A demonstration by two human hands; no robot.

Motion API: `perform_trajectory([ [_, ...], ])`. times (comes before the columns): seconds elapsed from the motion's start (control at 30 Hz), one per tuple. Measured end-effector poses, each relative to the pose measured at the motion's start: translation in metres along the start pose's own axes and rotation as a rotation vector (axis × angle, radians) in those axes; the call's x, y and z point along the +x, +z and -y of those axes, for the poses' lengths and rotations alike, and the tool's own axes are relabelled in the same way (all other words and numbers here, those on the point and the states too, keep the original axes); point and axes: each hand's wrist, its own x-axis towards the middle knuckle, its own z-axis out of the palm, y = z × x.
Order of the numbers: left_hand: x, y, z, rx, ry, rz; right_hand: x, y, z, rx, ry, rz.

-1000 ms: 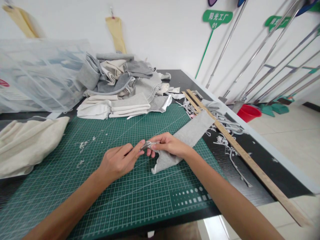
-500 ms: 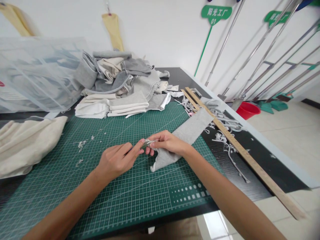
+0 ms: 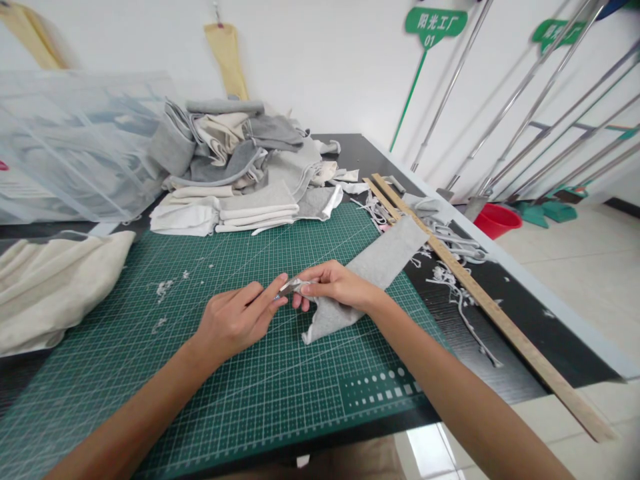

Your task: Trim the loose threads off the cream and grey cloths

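At the centre of the view, the thumb and forefinger of the left hand (image 3: 235, 320) are pinched closed on the near end of a small shiny metal object (image 3: 290, 287), possibly a clip or small tool; it is too small to name with certainty. The right hand (image 3: 336, 285) meets it from the other side, its fingertips closed on the far end of the same object and on the bunched corner of a grey fabric strip (image 3: 373, 270), so the two hands hold that corner taut between them just above the surface. The rest of the strip trails away to the right and back, lying flat on a green cutting mat (image 3: 240, 393) printed with a grid, its far end reaching the mat's edge. Just beyond that end, a long wooden ruler (image 3: 480, 300) lies diagonally along the dark table (image 3: 530, 320), with loose grey fabric trimmings (image 3: 453, 277) scattered beside it. At the back of the mat sits a pile of folded grey and cream cloth (image 3: 240, 173). To the left lies a cream fabric bundle (image 3: 55, 287), with clear plastic bags (image 3: 75, 147) behind it.
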Motion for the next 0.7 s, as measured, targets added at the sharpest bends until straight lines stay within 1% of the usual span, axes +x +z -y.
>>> perform_trajectory([
  [0.37, -0.0012, 0.0009, 0.0013, 0.0, 0.023, -0.014, -0.0002, 0.0008, 0.0012, -0.005, 0.004, -0.004],
  [0.7, -0.0026, 0.002, -0.002, -0.04, -0.017, -0.005, 0.0002, -0.0001, 0.0004, -0.013, 0.005, -0.005],
])
